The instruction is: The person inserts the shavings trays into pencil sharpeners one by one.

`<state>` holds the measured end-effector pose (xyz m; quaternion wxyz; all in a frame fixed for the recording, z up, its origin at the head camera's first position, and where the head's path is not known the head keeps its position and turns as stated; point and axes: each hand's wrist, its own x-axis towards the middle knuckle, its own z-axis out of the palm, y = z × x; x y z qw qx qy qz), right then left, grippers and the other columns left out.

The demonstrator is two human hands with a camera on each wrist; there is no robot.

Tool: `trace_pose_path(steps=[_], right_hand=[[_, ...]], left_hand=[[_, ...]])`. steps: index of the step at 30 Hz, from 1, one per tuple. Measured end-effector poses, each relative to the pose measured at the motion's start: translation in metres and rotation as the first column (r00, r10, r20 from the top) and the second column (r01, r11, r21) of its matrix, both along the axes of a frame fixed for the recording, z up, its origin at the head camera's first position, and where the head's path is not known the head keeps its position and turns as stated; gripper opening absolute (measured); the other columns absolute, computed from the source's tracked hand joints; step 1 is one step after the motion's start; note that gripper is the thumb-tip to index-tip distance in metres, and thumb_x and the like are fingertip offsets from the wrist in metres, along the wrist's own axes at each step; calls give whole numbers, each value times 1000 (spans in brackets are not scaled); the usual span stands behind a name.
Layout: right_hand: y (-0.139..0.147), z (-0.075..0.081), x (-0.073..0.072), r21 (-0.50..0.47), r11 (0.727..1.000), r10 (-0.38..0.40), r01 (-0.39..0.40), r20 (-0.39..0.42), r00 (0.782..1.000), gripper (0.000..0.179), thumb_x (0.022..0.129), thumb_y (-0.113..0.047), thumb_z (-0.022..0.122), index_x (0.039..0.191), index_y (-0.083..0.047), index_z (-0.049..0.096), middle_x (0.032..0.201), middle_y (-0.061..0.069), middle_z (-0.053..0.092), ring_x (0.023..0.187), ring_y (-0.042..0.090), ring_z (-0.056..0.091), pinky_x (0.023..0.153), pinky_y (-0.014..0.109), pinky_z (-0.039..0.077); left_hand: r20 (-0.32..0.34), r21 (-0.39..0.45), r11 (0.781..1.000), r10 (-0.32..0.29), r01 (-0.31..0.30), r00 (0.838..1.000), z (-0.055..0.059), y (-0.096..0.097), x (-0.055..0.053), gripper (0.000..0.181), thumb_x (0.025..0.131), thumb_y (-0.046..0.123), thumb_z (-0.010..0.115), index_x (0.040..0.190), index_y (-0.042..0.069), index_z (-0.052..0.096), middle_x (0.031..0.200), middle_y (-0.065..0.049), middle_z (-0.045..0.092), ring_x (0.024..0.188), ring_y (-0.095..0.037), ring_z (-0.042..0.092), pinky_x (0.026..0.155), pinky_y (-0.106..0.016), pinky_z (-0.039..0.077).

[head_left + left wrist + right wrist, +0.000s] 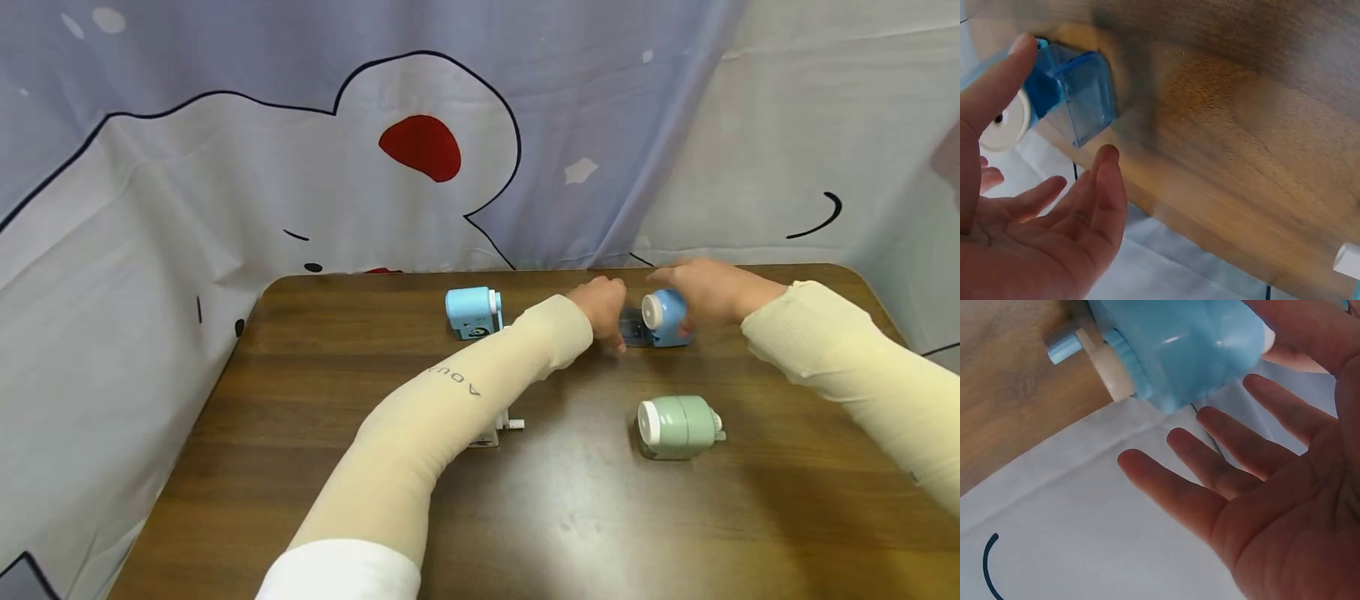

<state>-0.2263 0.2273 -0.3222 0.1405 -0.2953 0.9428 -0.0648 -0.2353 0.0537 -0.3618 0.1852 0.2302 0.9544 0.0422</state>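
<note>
A blue hand-crank pencil sharpener (670, 317) with a cream front ring stands near the table's back edge. Its clear shavings drawer (1088, 97) sticks out from the base, toward my left hand (602, 307). That hand's fingers are apart and loosely extended beside the drawer, gripping nothing; whether the thumb touches the sharpener I cannot tell. On the sharpener's other side is my right hand (716, 292), its fingers spread and fairly straight near the body in the right wrist view. The crank (1100, 362) shows there too. Whether the right thumb touches the sharpener is unclear.
A green sharpener (678, 427) lies nearer, at right. Left of centre at the back stands a light-blue sharpener (471, 312) with a panda picture. Another sharpener with a white crank handle (513, 424) is mostly hidden behind my left sleeve. A patterned curtain (300, 183) hangs behind the table.
</note>
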Motion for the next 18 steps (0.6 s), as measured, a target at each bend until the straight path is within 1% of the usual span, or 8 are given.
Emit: trace_pose_path(steps=[3,4,8,11,13,18], right_hand=[[3,-4,-1,-4,1000,3,-3,3,1000,83,60,-3,94,133,8,56,125,33,60,106,46,61,86,56,51],[4,-5,-1,-6,1000,6,-6,3,1000,82,60,-3,94,132,8,57,122,32,62,104,45,62,85,55,52],[7,-9,-1,-8,1000,21,-21,7,1000,76,60,-3,94,128,6,60,109,25,67,95,41,64,81,53,53],[9,-10,-1,-13,1000,19,-19,8,1000,71,62,-2,93,126,5,62,104,22,69,92,39,65,79,53,53],[10,-11,-1,-17,1000,17,-17,3,1000,69,63,-2,92,125,4,62,103,21,69,91,38,65,79,53,54],[12,-11,-1,-24,1000,19,-19,-14,1000,66,66,-2,91,125,3,63,102,20,69,90,37,66,79,53,54]], left_hand=[[-7,-15,1000,19,-19,1000,-7,5,0,76,74,38,91,135,12,53,132,-3,56,118,-17,56,97,-29,47],[-11,-17,1000,21,-21,1000,-9,7,0,74,73,37,92,132,13,55,131,-3,57,117,-16,57,97,-29,47],[-13,-12,1000,13,-13,1000,-17,10,0,51,72,34,93,111,14,66,118,1,66,109,-15,62,92,-29,50],[-14,0,1000,14,-14,1000,-20,11,0,37,74,35,91,98,16,69,109,2,69,102,-16,65,88,-30,52],[-28,3,1000,9,-9,1000,-21,11,0,35,76,37,90,95,16,70,106,3,70,100,-16,66,87,-30,53],[-39,16,1000,-10,11,999,-21,10,0,34,79,40,87,93,16,68,97,4,69,97,-14,66,85,-29,53]])
